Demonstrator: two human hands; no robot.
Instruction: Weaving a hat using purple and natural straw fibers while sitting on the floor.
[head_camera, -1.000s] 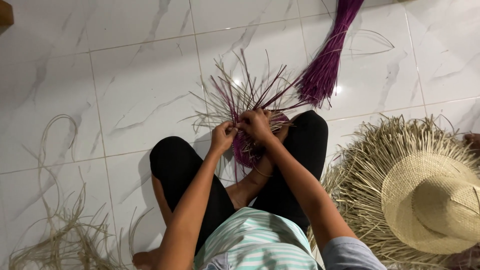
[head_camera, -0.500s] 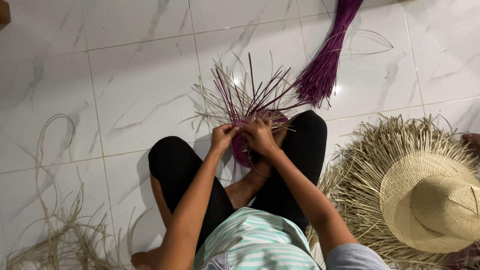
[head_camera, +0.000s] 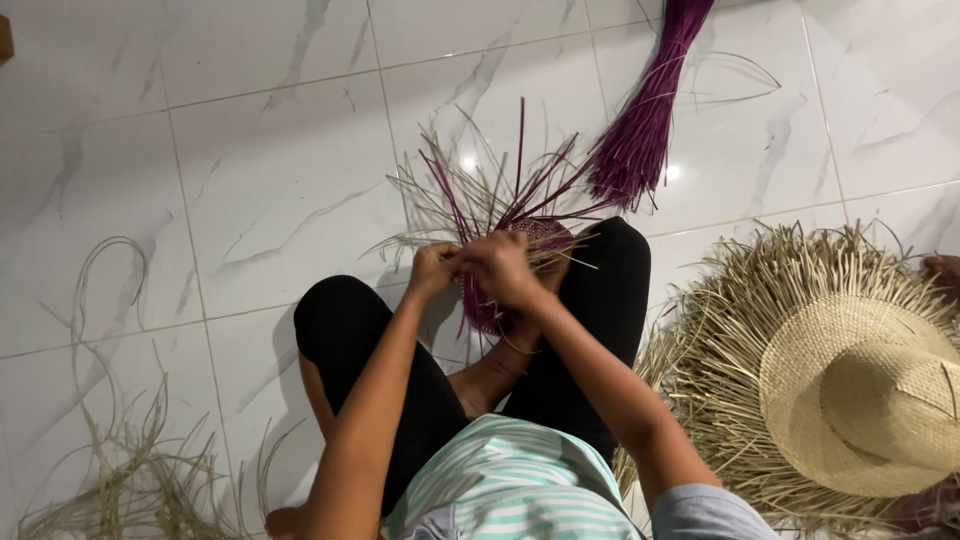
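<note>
1. The purple woven piece (head_camera: 515, 275) rested between the person's knees, loose purple and natural strands fanning upward from it.
2. The left hand (head_camera: 432, 272) and right hand (head_camera: 503, 268) both pinched strands at its rim.
3. A slipped pinch would probably have loosened the weave.

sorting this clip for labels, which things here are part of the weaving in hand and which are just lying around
In hand:
- left hand and right hand, both on the purple woven piece
- its loose purple and tan strands

Lying about:
- purple straw bundle
- unfinished straw hat
- tan straw scraps on the tile floor
</note>
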